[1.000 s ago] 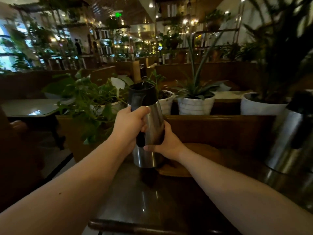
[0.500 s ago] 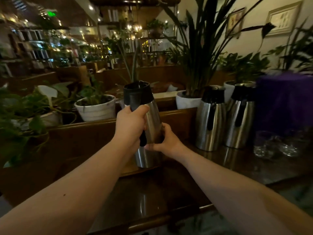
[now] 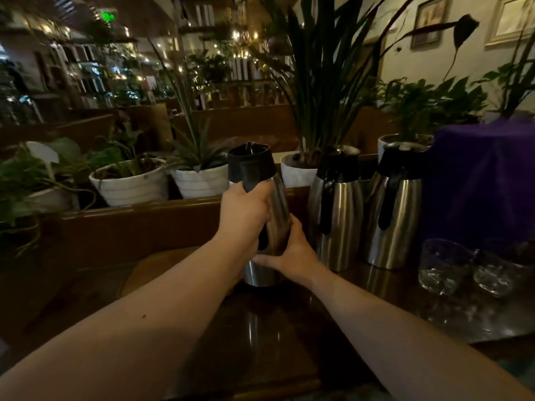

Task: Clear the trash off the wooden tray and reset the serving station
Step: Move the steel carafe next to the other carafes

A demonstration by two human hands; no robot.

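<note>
The left hand (image 3: 244, 211) is wrapped around the black handle of a steel carafe (image 3: 265, 215), while the right hand (image 3: 289, 251) presses flat against its lower side. The carafe stands near the bench (image 3: 260, 328) back edge, at the right rim of a wooden tray (image 3: 162, 266). Two more carafes (image 3: 335, 209) stand just to its right, then glass tumblers (image 3: 443, 266) toward the right edge.

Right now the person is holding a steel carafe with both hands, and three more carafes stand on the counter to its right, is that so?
Not quite. In the head view only two more carafes stand to its right: one carafe and a second. The left hand grips the handle and the right hand steadies the held carafe, as you said.
</note>
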